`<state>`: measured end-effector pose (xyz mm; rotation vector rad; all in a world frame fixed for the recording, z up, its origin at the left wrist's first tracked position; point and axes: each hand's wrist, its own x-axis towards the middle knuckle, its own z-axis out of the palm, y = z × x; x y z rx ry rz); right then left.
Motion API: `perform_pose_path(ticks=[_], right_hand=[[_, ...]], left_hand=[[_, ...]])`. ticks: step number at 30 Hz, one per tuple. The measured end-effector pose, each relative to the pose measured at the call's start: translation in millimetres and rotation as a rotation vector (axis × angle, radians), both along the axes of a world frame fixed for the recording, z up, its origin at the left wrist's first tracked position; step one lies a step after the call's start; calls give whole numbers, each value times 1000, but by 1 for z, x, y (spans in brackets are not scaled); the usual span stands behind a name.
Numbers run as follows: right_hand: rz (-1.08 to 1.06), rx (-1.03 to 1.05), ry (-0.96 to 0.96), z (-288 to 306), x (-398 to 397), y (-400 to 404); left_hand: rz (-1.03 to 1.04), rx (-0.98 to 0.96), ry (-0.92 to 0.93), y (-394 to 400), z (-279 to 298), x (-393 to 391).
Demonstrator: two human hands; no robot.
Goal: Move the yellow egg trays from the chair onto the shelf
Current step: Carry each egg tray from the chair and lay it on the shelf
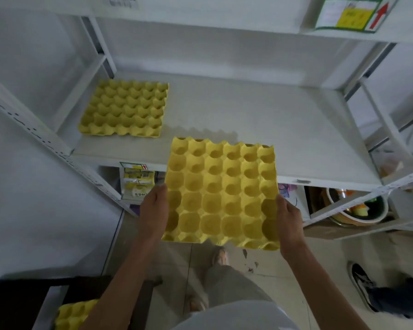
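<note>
I hold a yellow egg tray [221, 194] level in the air, its far edge over the front lip of the white shelf [260, 120]. My left hand [154, 207] grips its left edge and my right hand [287, 219] grips its right edge. A second yellow egg tray [124, 108] lies flat on the shelf at the back left. Another yellow tray [74, 314] sits on the dark chair [22, 298] at the bottom left, partly hidden by my left forearm.
White shelf uprights [45, 139] slant on both sides. An upper shelf board [200, 13] hangs above. Below the shelf sit packets [137, 183] and a bowl of items [358, 208]. Another person's dark shoe [362, 284] rests on the tiled floor at the right.
</note>
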<state>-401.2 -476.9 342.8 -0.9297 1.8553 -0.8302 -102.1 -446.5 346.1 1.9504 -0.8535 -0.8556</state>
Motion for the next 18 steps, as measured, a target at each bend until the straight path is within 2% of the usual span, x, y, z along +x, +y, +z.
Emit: perform_pose_path(ticks=[3, 8, 14, 18], right_hand=[[-11, -12, 11, -7, 8, -35], [-10, -86, 99, -19, 16, -102], [43, -67, 151, -35, 39, -168], [18, -66, 152, -38, 48, -189]], left_hand=[[-16, -15, -34, -34, -7, 9], [-115, 88, -81, -87, -17, 27], [-111, 142, -161, -141, -27, 41], [-132, 159, -100, -168, -23, 47]])
